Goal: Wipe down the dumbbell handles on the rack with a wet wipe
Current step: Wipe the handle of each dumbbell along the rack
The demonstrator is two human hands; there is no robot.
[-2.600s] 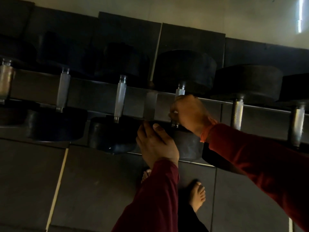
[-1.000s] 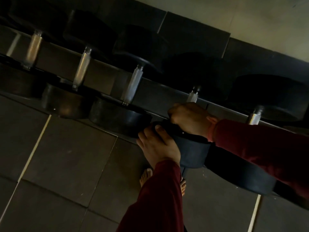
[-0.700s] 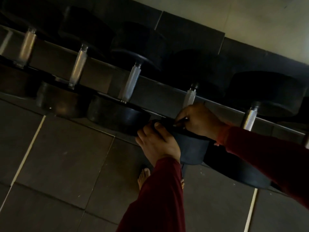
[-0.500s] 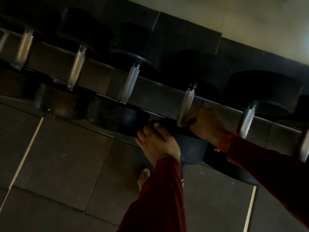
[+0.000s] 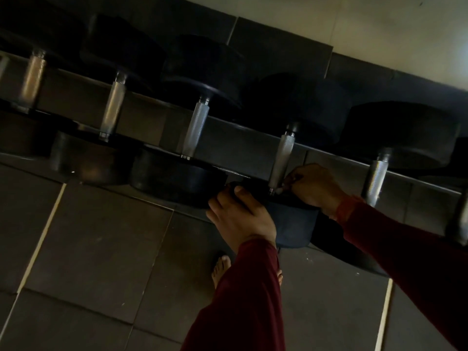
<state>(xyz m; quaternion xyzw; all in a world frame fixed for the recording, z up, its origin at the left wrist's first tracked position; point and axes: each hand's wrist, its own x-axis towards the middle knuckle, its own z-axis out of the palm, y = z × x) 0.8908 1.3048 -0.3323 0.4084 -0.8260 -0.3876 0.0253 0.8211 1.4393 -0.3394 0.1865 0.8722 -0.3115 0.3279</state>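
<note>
Several black dumbbells lie across a dark rack [image 5: 243, 145], their knurled metal handles pointing toward me. My right hand [image 5: 315, 187] sits at the lower end of one handle [image 5: 282, 158], fingers curled, pinching a small pale bit of wet wipe [image 5: 279, 190] against the handle's base. Most of the wipe is hidden in the hand. My left hand [image 5: 240, 215] grips the rim of the same dumbbell's near head [image 5: 293, 226], thumb on top. Neighbouring handles stand to the left [image 5: 196, 130] and to the right [image 5: 377, 174].
Dark floor tiles with pale joints [image 5: 101, 249] spread below the rack. My bare foot [image 5: 221, 271] stands under my left arm. A dark tiled skirting and a pale wall [image 5: 354, 24] run behind the rack. The light is dim.
My right hand, wrapped round the handle earlier, has slid down and off to its right side, leaving the shaft bare. My left hand stays on the dumbbell's head.
</note>
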